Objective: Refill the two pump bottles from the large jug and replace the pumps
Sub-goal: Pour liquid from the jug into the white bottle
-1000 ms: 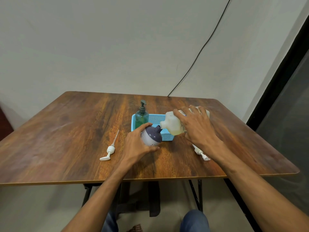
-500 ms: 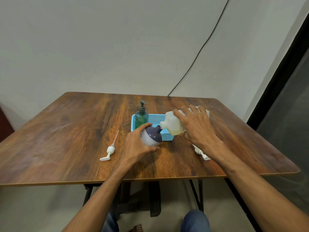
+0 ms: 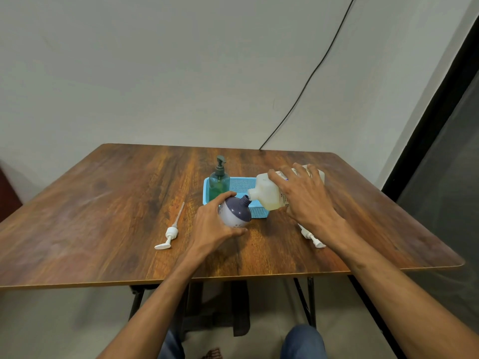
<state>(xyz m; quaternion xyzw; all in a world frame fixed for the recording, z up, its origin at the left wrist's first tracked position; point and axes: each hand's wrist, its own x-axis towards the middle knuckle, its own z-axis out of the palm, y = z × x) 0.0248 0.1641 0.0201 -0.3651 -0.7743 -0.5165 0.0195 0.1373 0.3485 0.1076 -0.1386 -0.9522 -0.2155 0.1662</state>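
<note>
The left hand (image 3: 212, 226) holds the round purple bottle (image 3: 235, 211) near the middle of the table (image 3: 103, 216), a little toward the front edge. Its fingers curl around the bottle's left side, with the thumb under the bottle at the front. The bottle leans to the right and its neck is open. The right hand (image 3: 305, 195) grips the large jug (image 3: 269, 194) from above, fingers spread over its body. The jug is tipped to the left, and its spout is just at the bottle's neck. Pale yellow liquid lies in the lower part of the jug. Behind them a blue basket (image 3: 241, 183) holds a green pump bottle (image 3: 219, 183) in its left end, upright. 1 white pump (image 3: 169, 233) lies left of the left hand. A 2nd pump (image 3: 315, 239) lies partly hidden under the right wrist.
</note>
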